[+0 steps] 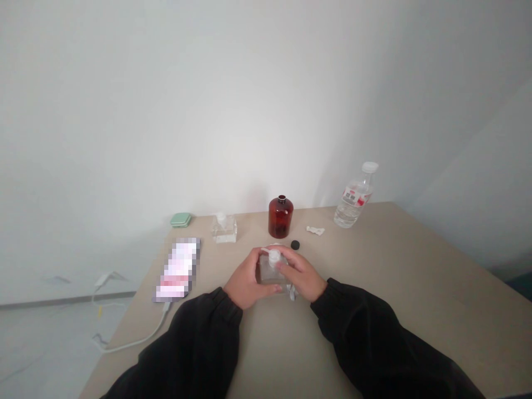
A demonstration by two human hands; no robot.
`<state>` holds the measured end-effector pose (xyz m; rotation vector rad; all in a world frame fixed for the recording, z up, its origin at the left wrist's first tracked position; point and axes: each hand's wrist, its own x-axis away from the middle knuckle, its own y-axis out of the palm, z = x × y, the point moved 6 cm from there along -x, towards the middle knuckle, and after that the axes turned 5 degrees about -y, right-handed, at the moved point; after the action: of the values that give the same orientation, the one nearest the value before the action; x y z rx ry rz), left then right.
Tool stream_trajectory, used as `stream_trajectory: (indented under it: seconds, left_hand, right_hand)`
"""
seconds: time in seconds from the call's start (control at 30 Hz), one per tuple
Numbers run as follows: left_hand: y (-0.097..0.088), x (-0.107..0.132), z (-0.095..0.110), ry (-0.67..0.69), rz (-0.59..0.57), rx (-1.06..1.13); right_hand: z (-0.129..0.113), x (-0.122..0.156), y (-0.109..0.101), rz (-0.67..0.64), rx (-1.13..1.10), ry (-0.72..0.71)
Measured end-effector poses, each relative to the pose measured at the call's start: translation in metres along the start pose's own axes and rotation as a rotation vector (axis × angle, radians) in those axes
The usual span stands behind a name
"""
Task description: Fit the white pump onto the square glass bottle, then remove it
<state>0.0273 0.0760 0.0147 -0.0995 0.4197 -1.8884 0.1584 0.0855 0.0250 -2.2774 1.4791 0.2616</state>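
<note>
A small clear square bottle [268, 271] with a white cap [274, 256] stands on the beige table [415, 288] between both my hands. My left hand [245, 280] wraps round its left side. My right hand [299, 274] closes on its right side, fingers up at the white cap. Behind them stands an open dark red bottle [281, 216], with its small black cap [295, 244] lying loose on the table just in front of it. Something pale shows under my right hand, too hidden to name.
A second clear square bottle [224, 228] stands at the back left, a green case [180, 220] beyond it. A phone [178, 270] with a white cable [137, 341] lies left. A plastic water bottle [355, 197] and a crumpled white scrap [315, 230] sit at the back right.
</note>
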Motion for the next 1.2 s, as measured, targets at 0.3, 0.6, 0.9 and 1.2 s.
stream_trajectory:
  seconds: [0.3,0.6,0.9,1.2]
  left_hand:
    - [0.0,0.0,-0.005,0.008,0.011,-0.011]
    - [0.001,-0.001,-0.006,0.02,-0.007,0.005]
    - [0.001,0.0,-0.008,0.023,-0.011,0.032]
    - [0.001,0.0,-0.006,0.011,-0.009,0.012]
  right_hand:
    - [0.005,0.0,0.0,0.011,-0.105,0.041]
    - [0.008,0.0,0.0,-0.026,-0.109,0.058]
    - [0.007,-0.002,-0.001,0.005,-0.12,0.048]
    - [0.007,-0.002,0.0,-0.011,-0.152,0.033]
